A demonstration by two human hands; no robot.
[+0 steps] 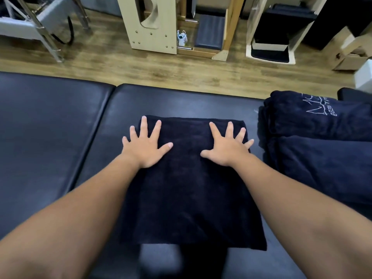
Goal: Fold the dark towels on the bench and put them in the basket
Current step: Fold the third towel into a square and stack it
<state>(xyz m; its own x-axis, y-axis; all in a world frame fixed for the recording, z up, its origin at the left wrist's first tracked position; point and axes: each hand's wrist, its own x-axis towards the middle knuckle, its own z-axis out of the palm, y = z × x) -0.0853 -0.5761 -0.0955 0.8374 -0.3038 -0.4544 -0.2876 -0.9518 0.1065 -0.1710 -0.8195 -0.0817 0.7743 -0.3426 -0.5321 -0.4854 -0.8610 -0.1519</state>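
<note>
A dark navy towel [189,190] lies folded into a rectangle on the black padded bench [52,121], its near edge hanging over the bench's front. My left hand [146,144] presses flat on the towel's far left part, fingers spread. My right hand [227,147] presses flat on its far right part, fingers spread too. Neither hand grips anything. A pile of more dark towels [320,150], one with pale embroidered lettering, sits on the bench to the right. No basket is in view.
Beyond the bench runs a wooden floor [112,63]. On it stand a pale wooden frame [151,27], a metal-legged table [42,23] at the far left, black padded boxes [275,37] and cardboard [350,55] at the far right.
</note>
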